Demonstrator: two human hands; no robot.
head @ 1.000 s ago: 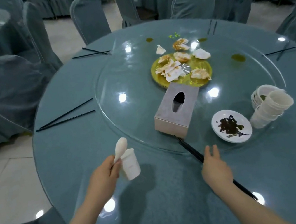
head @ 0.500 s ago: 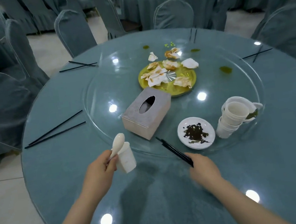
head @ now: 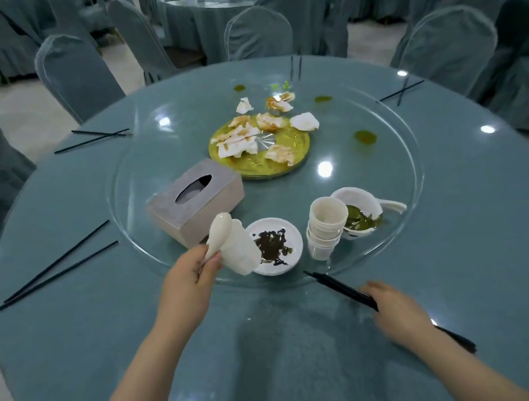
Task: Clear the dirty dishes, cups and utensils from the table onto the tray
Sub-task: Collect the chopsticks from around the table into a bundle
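Note:
My left hand [head: 189,280] holds a white cup [head: 240,251] and a white spoon [head: 218,233] together, just over the near rim of the glass turntable [head: 396,144]. Beside them a small white plate [head: 277,245] carries dark scraps. To its right stand stacked white cups [head: 326,225] and a white bowl [head: 362,212] with green leftovers and a spoon. My right hand [head: 397,312] grips a pair of black chopsticks [head: 339,287] lying on the tablecloth near the front. No tray is in view.
A grey tissue box [head: 195,199] sits on the turntable, behind it a yellow plate [head: 297,157] with crumpled napkins. More black chopstick pairs lie at the left [head: 58,264], far left [head: 94,139], back [head: 295,67] and right [head: 400,93]. Covered chairs ring the round table.
The view has shifted and the turntable's dishes now lie nearer my left hand. My right hand closed on the chopsticks and drew them to the right, off the turntable's edge.

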